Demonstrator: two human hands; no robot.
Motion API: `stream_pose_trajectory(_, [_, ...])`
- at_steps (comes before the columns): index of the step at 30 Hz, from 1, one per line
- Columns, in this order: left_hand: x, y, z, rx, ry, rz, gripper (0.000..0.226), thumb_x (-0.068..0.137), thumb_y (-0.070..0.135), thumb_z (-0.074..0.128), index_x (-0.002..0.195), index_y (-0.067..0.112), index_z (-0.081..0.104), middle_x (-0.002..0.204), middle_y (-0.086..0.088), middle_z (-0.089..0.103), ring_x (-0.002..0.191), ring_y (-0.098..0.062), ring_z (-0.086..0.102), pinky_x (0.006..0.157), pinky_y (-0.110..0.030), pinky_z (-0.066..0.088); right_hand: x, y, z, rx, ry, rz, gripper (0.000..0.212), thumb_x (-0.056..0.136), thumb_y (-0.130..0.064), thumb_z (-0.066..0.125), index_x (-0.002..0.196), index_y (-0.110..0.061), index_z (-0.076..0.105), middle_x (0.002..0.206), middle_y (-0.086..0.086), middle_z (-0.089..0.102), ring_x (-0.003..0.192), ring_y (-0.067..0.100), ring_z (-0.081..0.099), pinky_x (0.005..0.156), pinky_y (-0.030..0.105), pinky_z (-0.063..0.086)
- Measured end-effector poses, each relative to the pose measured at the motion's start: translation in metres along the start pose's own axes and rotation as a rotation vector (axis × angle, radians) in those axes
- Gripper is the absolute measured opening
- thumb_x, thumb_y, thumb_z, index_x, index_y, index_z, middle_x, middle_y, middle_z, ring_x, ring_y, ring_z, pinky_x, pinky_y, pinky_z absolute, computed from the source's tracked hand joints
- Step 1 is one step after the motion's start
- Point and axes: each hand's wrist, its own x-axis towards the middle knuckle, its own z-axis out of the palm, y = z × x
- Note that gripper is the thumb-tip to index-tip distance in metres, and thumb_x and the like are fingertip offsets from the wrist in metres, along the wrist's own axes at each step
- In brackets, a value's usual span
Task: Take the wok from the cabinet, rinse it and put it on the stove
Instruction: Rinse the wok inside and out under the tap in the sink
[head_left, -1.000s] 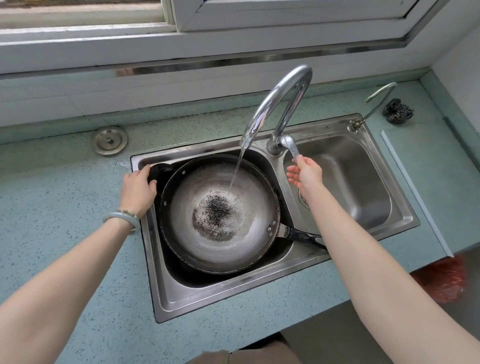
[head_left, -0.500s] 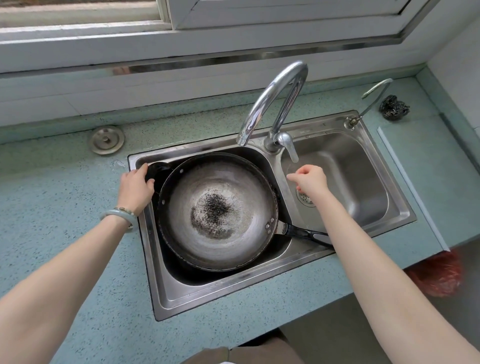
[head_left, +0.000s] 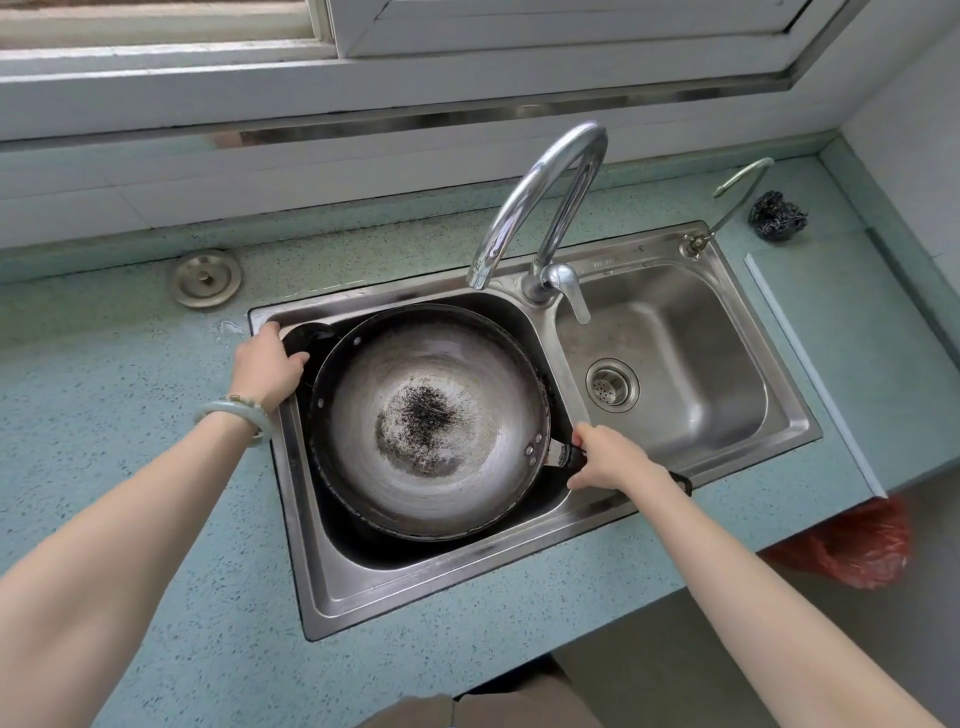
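Wok (head_left: 431, 415) in sink (head_left: 467, 587), seemingly rinsed; stove remains.
Left hand (head_left: 267, 364) clamps its 9 o'clock lug (head_left: 306, 338); right hand (head_left: 608, 460) clamps the 4 o'clock handle (head_left: 563, 454).

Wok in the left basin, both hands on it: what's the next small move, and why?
Probably lift and tilt the wok to drain it into the sink. The left hand grips its side handle, the right hand its long handle, and no water runs from the faucet.
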Motion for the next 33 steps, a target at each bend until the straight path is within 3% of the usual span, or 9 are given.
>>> stream_pose_trajectory(6, [0.009, 0.007, -0.009, -0.039, -0.06, -0.064, 0.032, 0.079, 0.008, 0.052, 0.109, 0.007, 0.063, 0.101, -0.024, 0.064, 0.113, -0.044, 0.047, 0.094, -0.041, 0.04, -0.002, 0.009, -0.001, 0.098, 0.06, -0.029, 0.038, 0.068, -0.024, 0.069, 0.104, -0.021, 0.059, 0.102, 0.003, 0.064, 0.095, 0.027, 0.061, 0.077, 0.037, 0.052])
stream_pose_trajectory(10, [0.012, 0.006, -0.023, -0.114, -0.075, -0.016, 0.01, 0.08, 0.016, 0.057, 0.089, 0.016, 0.063, 0.093, -0.019, 0.067, 0.109, -0.041, 0.051, 0.096, -0.043, 0.042, -0.018, 0.016, -0.029, 0.17, 0.067, -0.059, 0.022, 0.063, -0.025, 0.064, 0.082, -0.02, 0.071, 0.067, 0.0, 0.063, 0.068, 0.018, 0.057, 0.057, 0.028, 0.046])
stream_pose_trajectory(13, [0.011, 0.001, -0.031, -0.197, -0.072, 0.006, 0.012, 0.086, 0.02, 0.056, 0.093, 0.013, 0.064, 0.096, -0.017, 0.069, 0.102, -0.036, 0.059, 0.094, -0.044, 0.046, -0.034, 0.014, -0.065, 0.139, 0.112, -0.085, 0.01, 0.06, -0.023, 0.062, 0.063, -0.032, 0.067, 0.058, 0.001, 0.059, 0.058, 0.016, 0.05, 0.05, 0.027, 0.041])
stream_pose_trajectory(15, [0.012, -0.006, -0.031, -0.253, -0.066, -0.003, 0.017, 0.088, 0.021, 0.056, 0.097, 0.008, 0.064, 0.099, -0.018, 0.068, 0.099, -0.035, 0.061, 0.092, -0.044, 0.048, -0.046, 0.009, -0.089, 0.073, 0.134, -0.115, 0.023, 0.063, -0.021, 0.065, 0.047, -0.036, 0.057, 0.051, -0.003, 0.046, 0.055, 0.016, 0.042, 0.048, 0.028, 0.034])
stream_pose_trajectory(20, [-0.006, -0.008, -0.028, -0.352, -0.092, -0.044, 0.016, 0.093, 0.013, 0.054, 0.099, 0.0, 0.061, 0.092, -0.017, 0.062, 0.087, -0.028, 0.058, 0.082, -0.039, 0.047, -0.06, 0.006, -0.122, -0.031, 0.183, -0.157, 0.008, 0.062, -0.021, 0.068, 0.059, -0.017, 0.061, 0.05, -0.001, 0.048, 0.054, 0.019, 0.042, 0.049, 0.029, 0.033])
stream_pose_trajectory(25, [-0.022, -0.017, -0.025, -0.35, -0.13, -0.106, 0.012, 0.093, 0.011, 0.054, 0.084, 0.004, 0.057, 0.072, -0.012, 0.056, 0.073, -0.027, 0.055, 0.068, -0.034, 0.044, -0.068, 0.008, -0.117, -0.08, 0.211, -0.169, 0.008, 0.061, -0.023, 0.066, 0.066, -0.017, 0.064, 0.056, 0.002, 0.056, 0.057, 0.021, 0.048, 0.051, 0.029, 0.039])
stream_pose_trajectory(28, [-0.033, -0.009, -0.034, -0.36, -0.151, -0.098, 0.012, 0.095, 0.007, 0.051, 0.092, -0.002, 0.058, 0.068, -0.009, 0.054, 0.061, -0.023, 0.051, 0.052, -0.022, 0.048, -0.066, 0.015, -0.104, -0.011, 0.15, -0.157, 0.011, 0.06, -0.024, 0.068, 0.065, -0.016, 0.063, 0.056, 0.0, 0.051, 0.056, 0.019, 0.041, 0.051, 0.028, 0.033])
stream_pose_trajectory(31, [-0.026, -0.002, -0.051, -0.382, -0.145, -0.076, 0.019, 0.092, 0.014, 0.058, 0.095, -0.004, 0.062, 0.079, -0.015, 0.062, 0.069, -0.026, 0.058, 0.078, -0.038, 0.055, -0.06, 0.019, -0.084, 0.058, 0.045, -0.129, 0.015, 0.063, -0.022, 0.07, 0.054, -0.025, 0.059, 0.054, -0.005, 0.046, 0.053, 0.014, 0.039, 0.051, 0.028, 0.03])
stream_pose_trajectory(33, [-0.022, 0.005, -0.066, -0.342, -0.112, -0.046, 0.022, 0.089, 0.021, 0.062, 0.088, -0.001, 0.065, 0.079, -0.015, 0.064, 0.072, -0.025, 0.059, 0.086, -0.048, 0.053, -0.052, 0.021, -0.066, 0.101, -0.018, -0.12, 0.013, 0.063, -0.021, 0.072, 0.058, -0.028, 0.062, 0.057, -0.006, 0.051, 0.055, 0.011, 0.044, 0.053, 0.027, 0.033])
